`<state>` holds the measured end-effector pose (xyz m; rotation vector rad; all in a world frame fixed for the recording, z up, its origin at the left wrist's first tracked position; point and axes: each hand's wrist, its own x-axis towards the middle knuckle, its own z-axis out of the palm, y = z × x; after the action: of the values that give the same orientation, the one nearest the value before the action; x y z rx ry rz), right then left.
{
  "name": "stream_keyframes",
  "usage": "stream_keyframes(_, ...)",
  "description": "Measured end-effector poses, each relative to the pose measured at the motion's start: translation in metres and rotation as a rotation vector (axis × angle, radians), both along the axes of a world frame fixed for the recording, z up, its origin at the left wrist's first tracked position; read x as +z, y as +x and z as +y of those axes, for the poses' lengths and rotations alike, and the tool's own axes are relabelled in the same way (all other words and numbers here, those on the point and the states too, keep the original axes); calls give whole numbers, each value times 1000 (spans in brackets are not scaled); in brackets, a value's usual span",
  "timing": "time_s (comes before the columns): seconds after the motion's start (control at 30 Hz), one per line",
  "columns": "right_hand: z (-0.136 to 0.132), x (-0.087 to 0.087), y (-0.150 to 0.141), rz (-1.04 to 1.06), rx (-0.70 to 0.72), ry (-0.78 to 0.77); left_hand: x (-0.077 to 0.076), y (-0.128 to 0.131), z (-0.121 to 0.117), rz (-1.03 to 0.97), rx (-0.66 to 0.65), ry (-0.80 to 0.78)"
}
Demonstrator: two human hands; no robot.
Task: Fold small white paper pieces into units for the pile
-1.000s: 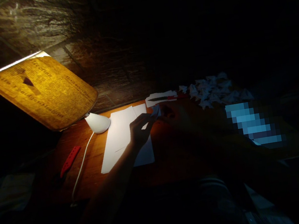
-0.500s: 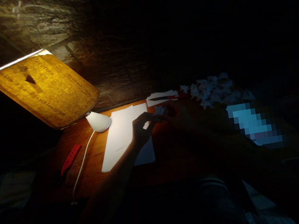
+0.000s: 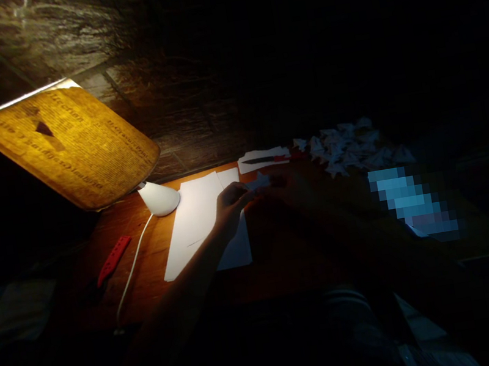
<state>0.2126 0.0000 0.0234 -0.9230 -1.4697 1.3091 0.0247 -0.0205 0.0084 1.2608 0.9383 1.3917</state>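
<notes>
The scene is very dark, lit only by a lamp at the left. My left hand (image 3: 230, 207) reaches over white paper sheets (image 3: 199, 221) on a wooden table (image 3: 146, 266), its fingers pinched on a small folded piece of white paper (image 3: 259, 182). My right hand (image 3: 289, 185) is in shadow just to the right and touches the same small paper; its fingers are hard to make out.
A white lamp base (image 3: 159, 197) with a yellow printed shade (image 3: 66, 146) and a white cord (image 3: 132, 269) stands left. A red ruler (image 3: 112, 261) lies near the left edge. Scissors on paper (image 3: 264, 159) and a heap of several folded paper pieces (image 3: 350, 147) lie behind.
Both hands with the small paper have sunk a little toward the table, and my left fingers have closed tighter on it.
</notes>
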Motion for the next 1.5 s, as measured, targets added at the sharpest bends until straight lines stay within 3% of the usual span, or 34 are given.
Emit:
stream_keyframes(0.27,-2,0,1,-171,-62,48,3,0,0,69,24,-35)
stream_keyframes(0.5,-7,2,0,-160,-12,29,3,2,-1,43,-21,-54)
stream_keyframes(0.97,-9,3,-2,-259,-55,114,6,0,-3,44,3,-30)
stream_keyframes(1.5,-16,7,-5,-543,-183,337,10,3,-8,120,72,-147)
